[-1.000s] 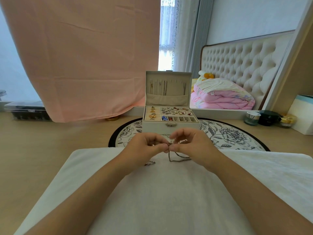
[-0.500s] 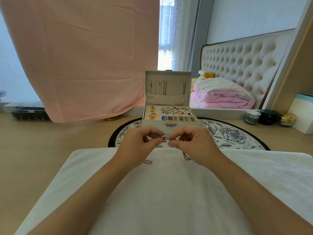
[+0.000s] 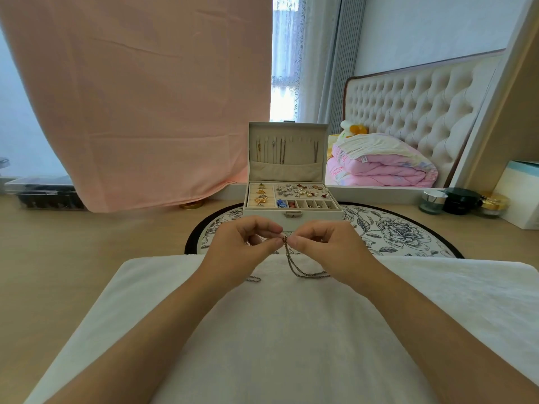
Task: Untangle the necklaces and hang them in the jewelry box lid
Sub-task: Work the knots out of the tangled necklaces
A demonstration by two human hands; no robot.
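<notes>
1. Head view: left hand (image 3: 242,249) and right hand (image 3: 329,252) are close together, raised over the white towel (image 3: 277,330), fingertips almost touching.
2. Both pinch the tangled necklaces (image 3: 284,239) at one small knot, thumb against forefinger on each side, other fingers curled in.
3. From the knot the chains drop onto the towel. A loop lies just under the right hand, and a loose chain end (image 3: 253,279) shows below the left hand. Number of chains in the knot: can't tell.
4. Jewelry box (image 3: 291,213) sits open just behind the hands on a round floral mat (image 3: 393,237), latch facing the person.
5. Lid (image 3: 287,172) stands upright. Several hung chains (image 3: 281,151) run from its top row down into the pocket below, with one more at the right end.
6. Box tray: gold rings in the left section, small earrings and charms in the wide section, a row of little cells along the front.
7. Desk (image 3: 87,258) is pale wood. Pink cloth (image 3: 140,97) hangs at left behind the box, with a clear plastic case (image 3: 43,193) at its lower left.
8. Right of the box, in a row: silver-capped jar (image 3: 433,201), black jar (image 3: 462,201), gold jar (image 3: 494,204), then a white carton (image 3: 522,196) with a blue top.
9. Behind: tufted headboard (image 3: 408,103), folded pink quilt (image 3: 382,167), plush toy (image 3: 354,129) just beside it.
</notes>
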